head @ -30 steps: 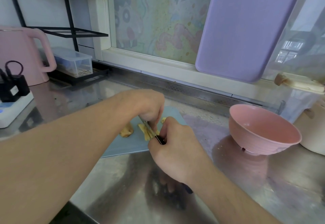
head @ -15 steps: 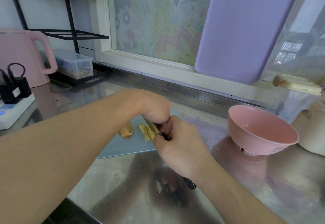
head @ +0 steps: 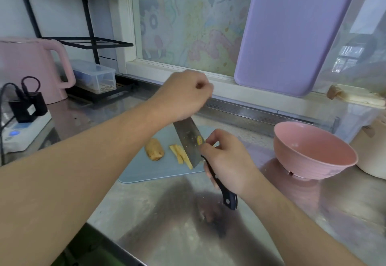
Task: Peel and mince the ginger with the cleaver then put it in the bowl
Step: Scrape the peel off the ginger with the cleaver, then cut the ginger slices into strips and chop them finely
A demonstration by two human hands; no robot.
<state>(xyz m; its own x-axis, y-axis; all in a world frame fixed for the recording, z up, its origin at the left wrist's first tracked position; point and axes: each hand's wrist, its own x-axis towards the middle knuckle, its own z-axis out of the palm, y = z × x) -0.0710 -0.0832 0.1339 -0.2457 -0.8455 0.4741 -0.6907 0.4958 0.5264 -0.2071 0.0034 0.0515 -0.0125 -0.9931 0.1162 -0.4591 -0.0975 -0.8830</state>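
My right hand (head: 225, 163) grips the black handle of the cleaver (head: 189, 143), whose blade stands tilted over the pale blue cutting board (head: 142, 171). Yellow ginger strips (head: 181, 154) lie on the board just left of the blade. A brown unpeeled ginger chunk (head: 154, 149) sits further left on the board. My left hand (head: 183, 96) hovers raised above the board's far end, fingers curled, blurred, with nothing seen in it. The empty pink bowl (head: 313, 150) stands on the steel counter to the right.
A pink kettle (head: 31, 67), a power strip with black plugs (head: 23, 127) and a clear plastic box (head: 94, 76) stand at the left. A lilac board (head: 292, 31) leans on the window. A cream container (head: 373, 157) sits right of the bowl.
My left hand has lifted off the ginger and moved up and away. The cleaver blade has risen from the cut, showing the ginger strips.
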